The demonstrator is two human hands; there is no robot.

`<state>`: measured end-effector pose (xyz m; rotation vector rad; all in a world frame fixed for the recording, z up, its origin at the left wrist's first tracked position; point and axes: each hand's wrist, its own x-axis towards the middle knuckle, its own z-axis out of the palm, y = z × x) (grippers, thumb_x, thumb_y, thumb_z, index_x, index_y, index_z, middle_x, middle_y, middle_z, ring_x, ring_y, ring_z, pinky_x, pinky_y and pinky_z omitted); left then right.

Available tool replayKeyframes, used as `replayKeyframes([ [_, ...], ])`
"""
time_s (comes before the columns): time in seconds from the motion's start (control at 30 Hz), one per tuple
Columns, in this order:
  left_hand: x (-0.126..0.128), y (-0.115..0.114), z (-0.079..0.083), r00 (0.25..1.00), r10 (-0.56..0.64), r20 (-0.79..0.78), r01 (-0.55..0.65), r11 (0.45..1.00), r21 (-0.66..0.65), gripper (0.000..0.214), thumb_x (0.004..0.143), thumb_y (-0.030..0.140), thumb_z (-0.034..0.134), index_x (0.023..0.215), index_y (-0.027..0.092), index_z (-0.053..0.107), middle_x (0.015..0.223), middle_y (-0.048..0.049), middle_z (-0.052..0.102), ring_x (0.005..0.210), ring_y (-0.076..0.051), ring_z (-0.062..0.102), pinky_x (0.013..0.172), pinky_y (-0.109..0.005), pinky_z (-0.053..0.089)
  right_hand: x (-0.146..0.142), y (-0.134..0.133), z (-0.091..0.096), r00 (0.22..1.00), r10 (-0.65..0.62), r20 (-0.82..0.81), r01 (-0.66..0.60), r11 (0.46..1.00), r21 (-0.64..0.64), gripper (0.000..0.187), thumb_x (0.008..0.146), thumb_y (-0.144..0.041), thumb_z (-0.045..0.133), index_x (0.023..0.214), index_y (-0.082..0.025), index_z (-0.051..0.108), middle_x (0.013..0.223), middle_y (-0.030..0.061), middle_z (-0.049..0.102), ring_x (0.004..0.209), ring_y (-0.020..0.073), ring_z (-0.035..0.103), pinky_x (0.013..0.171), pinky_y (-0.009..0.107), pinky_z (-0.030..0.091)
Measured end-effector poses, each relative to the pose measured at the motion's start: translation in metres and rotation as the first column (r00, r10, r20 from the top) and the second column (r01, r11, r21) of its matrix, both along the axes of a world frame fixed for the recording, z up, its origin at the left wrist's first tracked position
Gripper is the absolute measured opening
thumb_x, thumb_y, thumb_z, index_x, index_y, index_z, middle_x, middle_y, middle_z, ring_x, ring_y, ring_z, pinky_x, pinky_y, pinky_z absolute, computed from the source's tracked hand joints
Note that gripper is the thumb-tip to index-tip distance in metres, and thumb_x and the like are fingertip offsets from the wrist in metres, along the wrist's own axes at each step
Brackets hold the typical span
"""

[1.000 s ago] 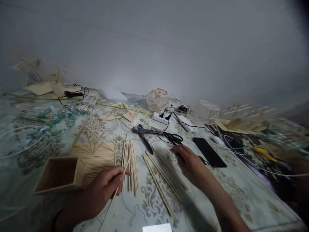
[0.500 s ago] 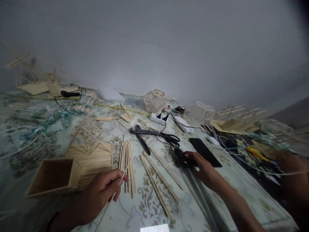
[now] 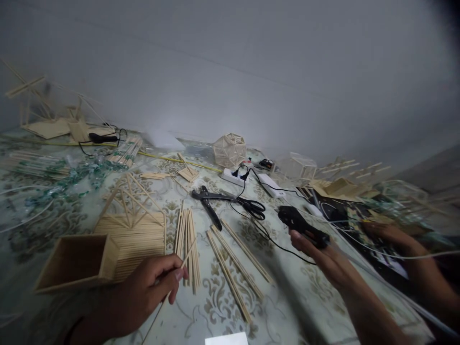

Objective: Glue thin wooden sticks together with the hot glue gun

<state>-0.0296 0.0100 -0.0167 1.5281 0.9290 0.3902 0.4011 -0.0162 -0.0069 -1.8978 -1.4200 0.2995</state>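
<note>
My left hand (image 3: 158, 285) pinches a thin wooden stick (image 3: 166, 298) slantwise between thumb and fingers. Beside it lies a bundle of similar sticks (image 3: 187, 249). My right hand (image 3: 319, 258) is wrapped round a black glue gun (image 3: 300, 223), held up off the cloth, with a long translucent glue stick trailing from its back. Between my hands, several sticks (image 3: 233, 268) lie in loose rows. Left of my left hand sits a stick-built panel (image 3: 140, 244) with an open wooden box (image 3: 77, 263) and a slatted frame (image 3: 131, 201) on it.
Past the sticks lie a black pipe cutter (image 3: 208, 206) and scissors (image 3: 251, 207). A power strip (image 3: 233, 176) and cords cross the cloth. A stick polyhedron (image 3: 230, 149) stands near the wall. Another person's hand (image 3: 395, 237) is among tools at right.
My right hand has lifted the glue gun and swung it to the right, covering the black flat object seen before. The other person's hand has moved inward. My left hand stays nearly still.
</note>
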Motion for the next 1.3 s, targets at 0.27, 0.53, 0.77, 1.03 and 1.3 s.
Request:
replayKeyframes([
  [0.27,0.001,-0.001,0.001,1.000,-0.020,-0.001,0.020,1.000,0.020,0.041,0.107,0.054,0.044,0.083,0.022,0.055,0.071,0.0030,0.054,0.073,-0.018,0.053,0.078,-0.032,0.041,-0.028,0.009,0.023,0.867,0.135,-0.480,-0.100,0.990,0.096,0.049,0.080,-0.067,0.082,0.074,-0.020,0.068,0.067,0.0025,0.059,0.052,0.0143,0.051,0.046,0.029,0.046],
  [0.53,0.002,-0.001,0.003,1.000,-0.005,0.000,0.005,1.000,0.011,0.042,0.106,0.056,0.044,0.085,0.021,0.057,0.073,0.0027,0.054,0.075,-0.019,0.053,0.081,-0.032,0.042,-0.068,0.025,0.018,0.809,0.295,-0.508,-0.287,0.953,0.096,0.052,0.079,-0.071,0.080,0.077,-0.019,0.073,0.080,0.0106,0.071,0.070,0.0237,0.065,0.061,0.035,0.057],
  [0.77,0.001,0.000,0.003,1.000,0.017,0.001,-0.017,1.000,0.016,0.039,0.107,0.051,0.045,0.093,0.020,0.065,0.073,0.0026,0.058,0.074,-0.018,0.054,0.075,-0.031,0.042,-0.134,0.029,-0.010,0.693,0.510,-0.509,-0.509,0.847,0.155,0.045,0.084,-0.066,0.077,0.083,-0.021,0.071,0.081,0.0060,0.068,0.073,0.0222,0.061,0.065,0.035,0.054],
  [1.03,0.002,0.000,0.013,0.997,0.025,-0.068,-0.021,0.998,0.053,0.035,0.105,0.043,0.048,0.088,0.021,0.069,0.071,0.0014,0.063,0.073,-0.018,0.059,0.073,-0.032,0.043,-0.169,0.026,-0.001,0.655,0.648,-0.388,-0.664,0.739,0.113,0.042,0.093,-0.058,0.073,0.070,-0.025,0.058,0.065,-0.0005,0.051,0.059,0.0170,0.047,0.053,0.031,0.039],
  [1.3,0.005,-0.001,0.017,0.992,0.088,-0.095,-0.081,0.994,0.075,0.033,0.100,0.042,0.052,0.079,0.024,0.070,0.066,0.0008,0.066,0.068,-0.019,0.061,0.065,-0.031,0.043,-0.177,0.021,-0.003,0.635,0.657,-0.407,-0.673,0.729,0.126,0.043,0.093,-0.058,0.074,0.070,-0.026,0.058,0.067,0.0001,0.054,0.060,0.0182,0.051,0.056,0.033,0.041],
])
